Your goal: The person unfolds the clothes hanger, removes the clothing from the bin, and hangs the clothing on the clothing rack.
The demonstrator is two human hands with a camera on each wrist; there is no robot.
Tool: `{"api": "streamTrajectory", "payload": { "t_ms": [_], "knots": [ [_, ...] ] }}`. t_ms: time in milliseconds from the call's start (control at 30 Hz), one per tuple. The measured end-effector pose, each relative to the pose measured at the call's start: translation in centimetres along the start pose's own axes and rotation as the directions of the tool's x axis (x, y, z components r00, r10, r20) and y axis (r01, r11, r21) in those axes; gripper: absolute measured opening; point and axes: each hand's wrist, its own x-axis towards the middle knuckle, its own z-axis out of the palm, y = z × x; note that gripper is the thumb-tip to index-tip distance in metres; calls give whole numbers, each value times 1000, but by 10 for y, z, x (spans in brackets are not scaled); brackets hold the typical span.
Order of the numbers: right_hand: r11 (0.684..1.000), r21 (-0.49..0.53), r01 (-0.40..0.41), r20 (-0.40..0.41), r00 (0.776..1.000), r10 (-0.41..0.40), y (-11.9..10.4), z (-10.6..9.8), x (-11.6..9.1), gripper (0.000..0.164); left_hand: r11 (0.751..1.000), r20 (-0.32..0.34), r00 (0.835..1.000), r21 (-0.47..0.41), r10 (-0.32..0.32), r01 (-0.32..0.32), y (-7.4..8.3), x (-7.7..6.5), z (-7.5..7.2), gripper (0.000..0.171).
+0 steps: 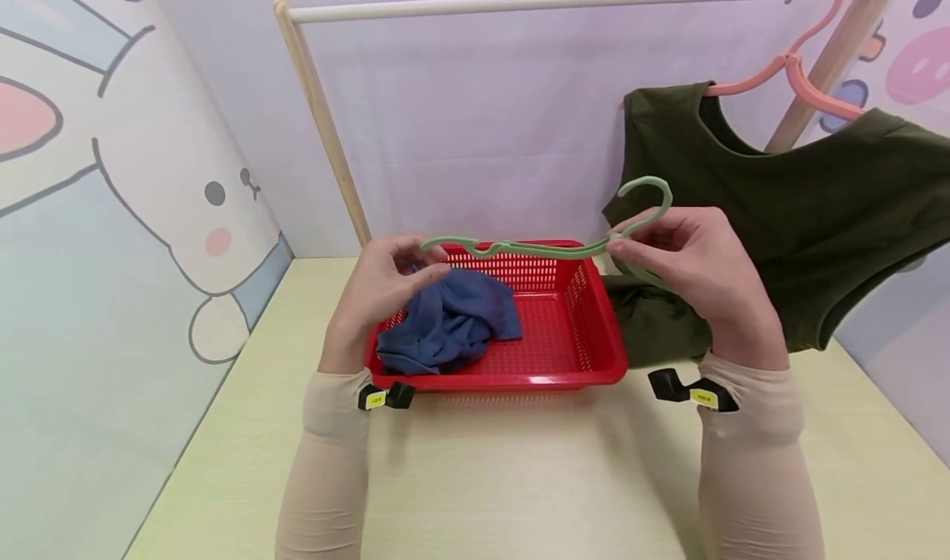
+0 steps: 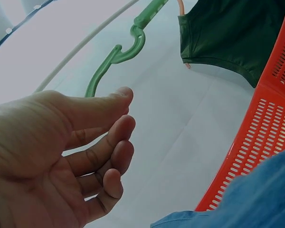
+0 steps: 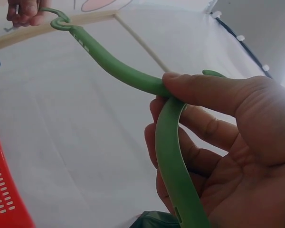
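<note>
Right grip (image 1: 705,271) first: thumb and fingers pinch a green hanger (image 3: 116,66) at its middle, by the base of the hook. Left grip (image 1: 386,284) is curled at the hanger's left end; whether it pinches it, I can't tell. Below spreads a pale wood-toned table (image 1: 505,477), carrying a red basket (image 1: 497,381) with a crumpled blue cloth (image 1: 453,317) on its left side. On the far side runs a white rail (image 1: 475,5) on wooden posts (image 1: 320,115); at right, a dark green top (image 1: 779,214) hangs from a pink hanger (image 1: 811,90). A cartoon rabbit (image 1: 166,131) covers the left wall. Up in the air between both grips, the green hanger looks smooth and slim, its left arm notched, the other slanting down below the right grip.
</note>
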Motion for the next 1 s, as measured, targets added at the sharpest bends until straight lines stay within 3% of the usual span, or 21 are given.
{"api": "streamTrajectory", "payload": {
  "t_ms": [567,1000],
  "knots": [
    [998,59,31,-74,997,-27,5,-8,0,25,1000,-102,995,-14,-10,9,-10,-6,-22,20],
    [1000,27,-16,-101,995,19,6,-10,-1,26,1000,-165,986,-2,-12,12,-12,-10,-31,28]
  ]
}}
